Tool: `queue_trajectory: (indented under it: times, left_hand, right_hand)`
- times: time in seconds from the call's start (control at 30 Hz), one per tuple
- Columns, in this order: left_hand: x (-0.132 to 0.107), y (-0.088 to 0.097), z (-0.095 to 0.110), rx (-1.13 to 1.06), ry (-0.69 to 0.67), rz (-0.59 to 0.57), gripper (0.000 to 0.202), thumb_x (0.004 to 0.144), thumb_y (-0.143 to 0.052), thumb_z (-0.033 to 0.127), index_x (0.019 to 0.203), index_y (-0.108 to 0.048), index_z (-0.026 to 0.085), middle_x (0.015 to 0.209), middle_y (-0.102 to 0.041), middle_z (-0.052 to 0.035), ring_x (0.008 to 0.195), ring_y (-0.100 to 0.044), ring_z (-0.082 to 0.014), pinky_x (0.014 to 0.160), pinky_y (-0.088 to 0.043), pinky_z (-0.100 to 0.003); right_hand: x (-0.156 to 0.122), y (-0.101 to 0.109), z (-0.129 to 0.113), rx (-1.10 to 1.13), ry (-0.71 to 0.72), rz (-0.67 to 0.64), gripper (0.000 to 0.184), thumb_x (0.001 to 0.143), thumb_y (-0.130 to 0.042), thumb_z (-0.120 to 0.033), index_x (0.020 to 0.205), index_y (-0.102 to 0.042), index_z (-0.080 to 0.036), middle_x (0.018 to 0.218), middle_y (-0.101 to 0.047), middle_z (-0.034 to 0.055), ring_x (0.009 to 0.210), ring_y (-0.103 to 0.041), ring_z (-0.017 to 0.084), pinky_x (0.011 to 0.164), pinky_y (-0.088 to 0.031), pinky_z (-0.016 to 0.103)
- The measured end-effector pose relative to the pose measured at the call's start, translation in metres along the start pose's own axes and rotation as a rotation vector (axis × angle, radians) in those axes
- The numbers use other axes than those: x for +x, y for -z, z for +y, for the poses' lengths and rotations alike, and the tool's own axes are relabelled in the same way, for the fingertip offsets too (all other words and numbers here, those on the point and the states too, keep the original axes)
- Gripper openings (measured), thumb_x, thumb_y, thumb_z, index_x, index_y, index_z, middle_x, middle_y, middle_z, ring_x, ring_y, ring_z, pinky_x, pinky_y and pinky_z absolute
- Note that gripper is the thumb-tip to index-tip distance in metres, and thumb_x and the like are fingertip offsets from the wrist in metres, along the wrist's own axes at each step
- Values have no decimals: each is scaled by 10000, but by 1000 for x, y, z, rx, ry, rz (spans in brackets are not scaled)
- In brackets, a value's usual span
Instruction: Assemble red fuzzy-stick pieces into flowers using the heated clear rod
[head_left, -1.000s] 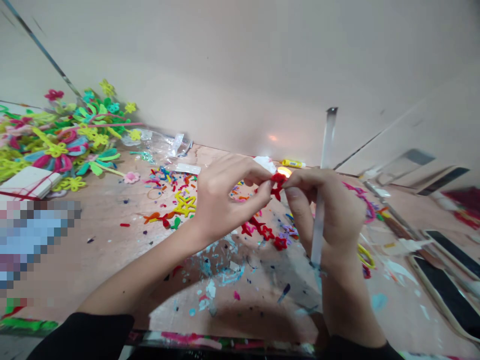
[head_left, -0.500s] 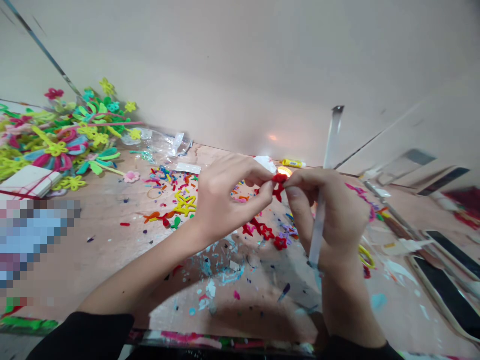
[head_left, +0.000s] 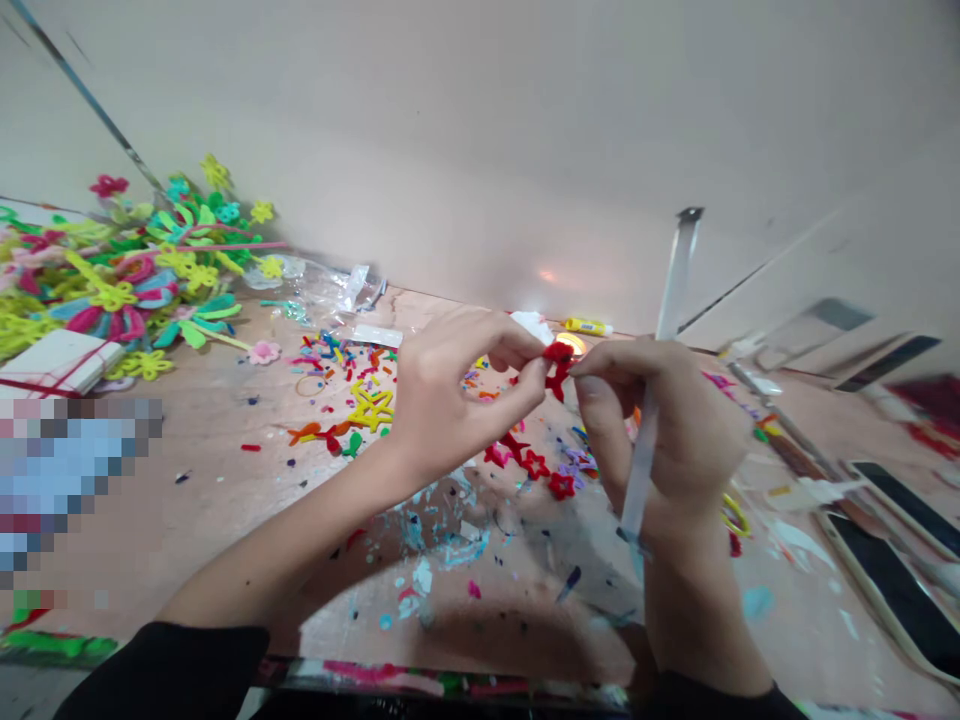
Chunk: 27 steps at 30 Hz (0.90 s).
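My left hand (head_left: 450, 395) and my right hand (head_left: 667, 430) meet above the table, both pinching a small red pipe-cleaner flower (head_left: 557, 367) between thumb and fingertips. My right hand also grips a long silvery metal strip (head_left: 660, 350) that runs from below the palm up past the fingers. Several finished red flowers (head_left: 536, 465) lie on the table just beneath the hands. A small lit flame (head_left: 571, 343) glows right behind the held flower.
A pile of green, yellow and pink pipe-cleaner flowers (head_left: 142, 270) fills the far left. Coloured scraps and a yellow star shape (head_left: 369, 405) litter the paint-spattered table (head_left: 225, 480). A clear plastic bag (head_left: 330, 290), a yellow glue stick (head_left: 586, 326) and two dark phones (head_left: 900, 540) lie around.
The metal strip in my right hand has tilted to the right, its top end moving rightward. Both hands stay pinched on the red flower with only slight finger shifts.
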<state>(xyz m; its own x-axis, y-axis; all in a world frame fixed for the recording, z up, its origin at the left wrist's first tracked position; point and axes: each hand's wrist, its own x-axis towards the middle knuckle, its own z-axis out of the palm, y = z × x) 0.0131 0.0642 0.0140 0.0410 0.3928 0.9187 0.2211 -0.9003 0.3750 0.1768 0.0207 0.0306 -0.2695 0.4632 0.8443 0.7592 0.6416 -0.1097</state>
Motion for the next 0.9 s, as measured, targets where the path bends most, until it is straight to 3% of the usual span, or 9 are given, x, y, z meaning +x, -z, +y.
queue_trajectory:
  times: [0.27,0.4,0.53,0.73,0.9]
  left_hand:
    - [-1,-1,3,46,-31,15,84,798,-688,102,795,-666,182,657,-692,25,615,-624,-102,624,-491,-247]
    - [-1,0,3,58,9,37,108,792,-673,81,766,-646,182,651,-692,28,596,-617,-100,616,-489,-250]
    - [-1,0,4,95,-40,29,96,796,-673,96,784,-654,189,651,-694,24,611,-623,-116,628,-487,-273]
    - [-1,0,6,103,-63,16,88,811,-667,104,796,-662,191,668,-710,15,622,-631,-125,646,-482,-294]
    - [-1,1,9,123,-70,17,90,806,-671,100,797,-666,190,661,-706,15,623,-637,-128,655,-483,-298]
  right_hand:
    - [-1,0,1,-18,-7,4,142,914,-604,-148,971,-620,-277,761,-637,-5,674,-612,189,657,-436,343]
    - [0,5,-3,-98,50,43,143,888,-617,-121,955,-607,-248,693,-587,-35,624,-572,146,650,-433,313]
    - [0,6,-6,-96,75,38,135,882,-618,-114,952,-597,-228,722,-599,-31,614,-548,130,634,-423,302]
    - [-1,6,-9,-158,46,34,147,889,-618,-121,957,-611,-251,716,-599,-22,633,-548,151,654,-416,321]
    - [-1,10,-13,-227,109,44,155,891,-612,-133,990,-576,-247,756,-626,-12,664,-543,170,654,-399,329]
